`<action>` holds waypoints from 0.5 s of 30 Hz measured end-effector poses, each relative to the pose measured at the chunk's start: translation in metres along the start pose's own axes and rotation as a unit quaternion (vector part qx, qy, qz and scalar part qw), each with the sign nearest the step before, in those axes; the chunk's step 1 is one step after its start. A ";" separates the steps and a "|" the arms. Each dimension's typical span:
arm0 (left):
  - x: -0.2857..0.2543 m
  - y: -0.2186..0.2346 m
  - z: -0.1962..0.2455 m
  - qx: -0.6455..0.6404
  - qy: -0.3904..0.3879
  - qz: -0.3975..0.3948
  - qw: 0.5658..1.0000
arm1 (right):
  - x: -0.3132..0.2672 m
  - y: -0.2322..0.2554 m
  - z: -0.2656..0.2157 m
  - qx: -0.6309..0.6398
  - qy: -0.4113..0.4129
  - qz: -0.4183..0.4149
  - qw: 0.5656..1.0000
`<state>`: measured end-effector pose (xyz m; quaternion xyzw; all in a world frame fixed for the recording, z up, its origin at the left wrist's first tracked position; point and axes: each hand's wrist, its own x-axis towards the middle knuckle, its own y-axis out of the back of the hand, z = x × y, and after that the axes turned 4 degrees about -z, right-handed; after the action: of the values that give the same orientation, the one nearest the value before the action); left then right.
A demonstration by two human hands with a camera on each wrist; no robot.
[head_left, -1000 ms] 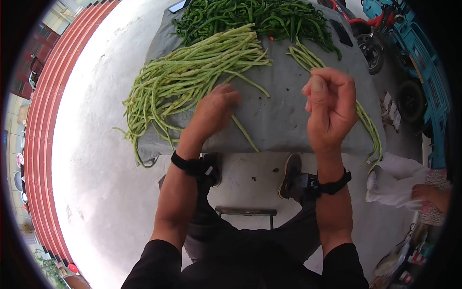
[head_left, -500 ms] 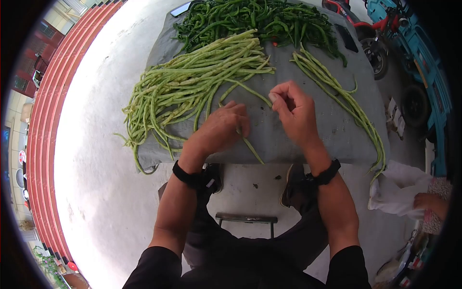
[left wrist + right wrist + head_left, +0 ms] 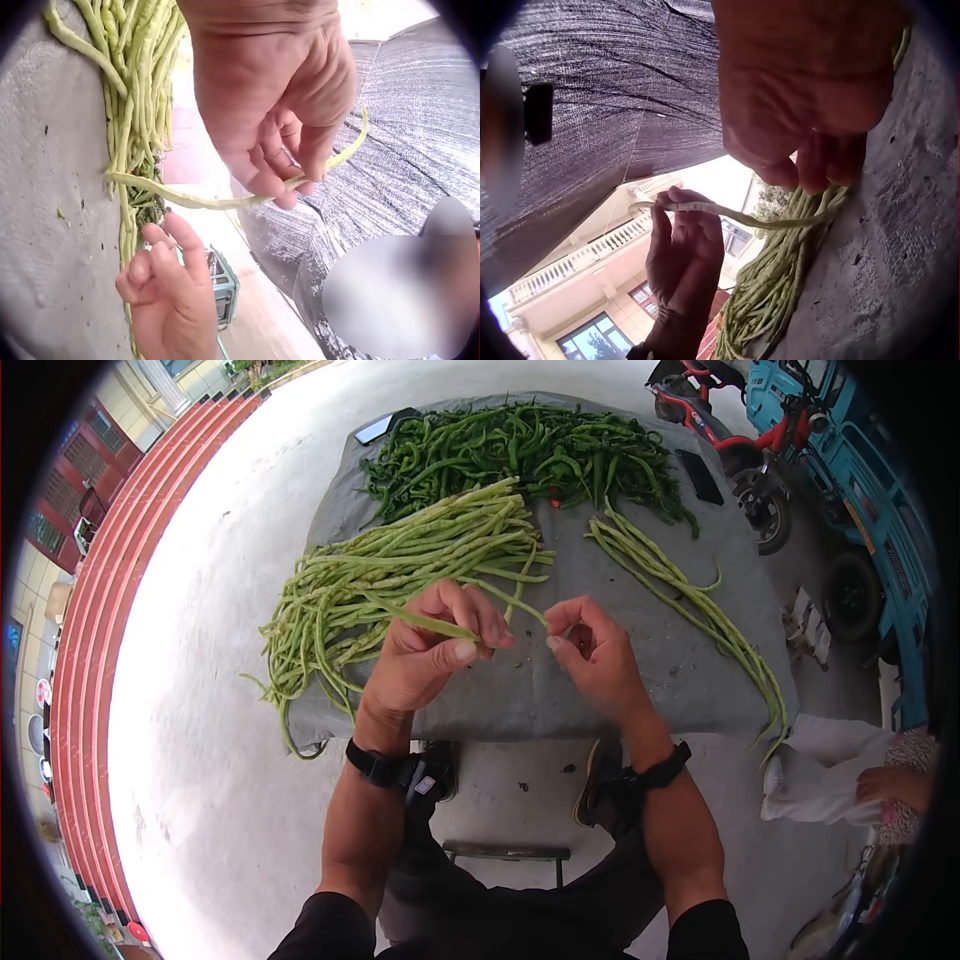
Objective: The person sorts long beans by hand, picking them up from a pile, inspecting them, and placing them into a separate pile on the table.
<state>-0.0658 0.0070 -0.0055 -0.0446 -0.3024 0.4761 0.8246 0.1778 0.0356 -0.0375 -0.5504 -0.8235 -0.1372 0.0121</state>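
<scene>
My left hand (image 3: 425,650) pinches one long green bean (image 3: 187,201) between thumb and fingers, above the near part of the cloth. The bean lies crosswise, one end reaching toward my right hand (image 3: 605,665). That hand's fingers are loosely bent, thumb and index fingertip apart; in the left wrist view, the right hand (image 3: 176,300) shows below the bean with a gap between them. A large pile of long beans (image 3: 400,550) lies beyond and left of my left hand. A smaller bundle (image 3: 690,595) lies at the right.
Dark green peppers (image 3: 520,445) are heaped at the cloth's far side, between two phones (image 3: 700,477) (image 3: 385,426). A red bike (image 3: 765,445) and blue cart (image 3: 880,520) stand at the right, a person's hand (image 3: 885,785) at lower right. A stool (image 3: 505,851) is below.
My left hand has raised a bean from the cloth and now holds it crosswise. My right hand has come left from beside the small bundle toward my left hand. The head view has shifted.
</scene>
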 end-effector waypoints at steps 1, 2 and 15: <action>-0.002 0.004 0.000 -0.042 -0.006 0.016 0.999 | -0.002 -0.005 -0.006 -0.027 0.010 -0.012 1.000; -0.001 0.004 -0.001 -0.078 -0.032 0.031 0.996 | -0.003 -0.010 -0.012 -0.054 0.021 -0.024 0.998; 0.000 0.022 -0.003 -0.312 -0.172 0.131 0.925 | 0.008 -0.040 -0.013 -0.096 0.102 -0.078 0.987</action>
<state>-0.0806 0.0193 -0.0157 -0.2564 -0.5639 0.4616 0.6350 0.1363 0.0253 -0.0318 -0.4663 -0.8414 -0.2713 0.0320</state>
